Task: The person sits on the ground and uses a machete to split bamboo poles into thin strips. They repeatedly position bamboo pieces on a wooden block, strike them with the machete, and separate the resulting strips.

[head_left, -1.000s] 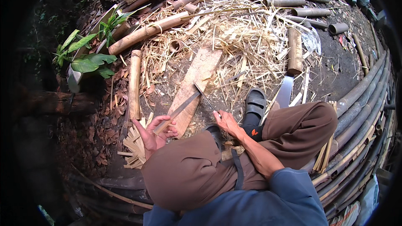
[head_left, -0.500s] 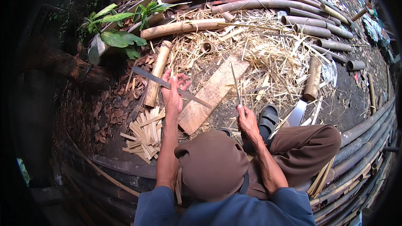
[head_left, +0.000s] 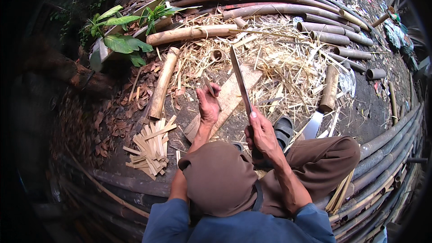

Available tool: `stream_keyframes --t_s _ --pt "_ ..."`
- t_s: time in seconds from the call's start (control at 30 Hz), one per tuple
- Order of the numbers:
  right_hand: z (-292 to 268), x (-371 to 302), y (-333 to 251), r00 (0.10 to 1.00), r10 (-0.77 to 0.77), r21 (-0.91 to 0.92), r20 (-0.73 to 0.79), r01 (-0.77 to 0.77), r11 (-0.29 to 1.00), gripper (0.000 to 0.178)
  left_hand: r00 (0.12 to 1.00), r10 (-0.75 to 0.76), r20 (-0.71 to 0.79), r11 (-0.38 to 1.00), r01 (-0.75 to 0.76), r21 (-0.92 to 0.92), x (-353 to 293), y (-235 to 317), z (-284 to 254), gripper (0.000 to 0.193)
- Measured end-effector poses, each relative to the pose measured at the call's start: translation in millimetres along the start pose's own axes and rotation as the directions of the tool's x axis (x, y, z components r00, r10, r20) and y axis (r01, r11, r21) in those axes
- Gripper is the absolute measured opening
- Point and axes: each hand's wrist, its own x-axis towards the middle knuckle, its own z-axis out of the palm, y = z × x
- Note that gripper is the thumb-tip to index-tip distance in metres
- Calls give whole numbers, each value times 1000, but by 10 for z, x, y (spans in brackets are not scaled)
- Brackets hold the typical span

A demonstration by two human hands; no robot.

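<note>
My left hand (head_left: pixel 208 108) is raised over the near part of a flat wooden board (head_left: pixel 225 103), its fingers closed on a thin, flat grey strip (head_left: pixel 209 86). That strip now shows nearly edge-on, so its full length is hidden. In my right hand (head_left: pixel 262 134) is a long-bladed knife (head_left: pixel 239 74), its handle wrapped by my fingers and its blade pointing up and away. The knife and the strip are apart. On the ground left of my left arm lies a pile of short pale split pieces (head_left: pixel 150 147).
Pale shavings (head_left: pixel 288 67) cover the ground beyond the board. Bamboo poles (head_left: pixel 288 9) lie across the back, and more poles (head_left: pixel 387 141) run along the right. A broad shiny blade (head_left: pixel 312 125) rests beside my sandalled foot (head_left: pixel 283 130), touching a short log (head_left: pixel 330 89).
My left hand has moved right and turned, swinging the grey strip from broadside to nearly edge-on. My right hand has come nearer to me, and the knife has rotated to show its broad side.
</note>
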Motion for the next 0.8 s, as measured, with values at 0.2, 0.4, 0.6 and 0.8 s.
stream_keyframes --t_s 0.2,0.4,0.6,0.8 --pt "160 -99 -424 991 74 131 110 -88 987 44 984 -51 169 974 12 227 -261 -67 97 52" --pt "140 -85 -402 986 115 180 124 -136 974 43 982 -103 160 961 56 272 -355 -199 121 54" --pt "165 -109 -420 981 149 231 127 -175 957 44 983 -101 154 961 56 271 -365 -186 102 52" --pt "135 -117 -403 985 135 203 106 -154 967 44 981 -125 151 955 78 286 -380 -259 95 53"
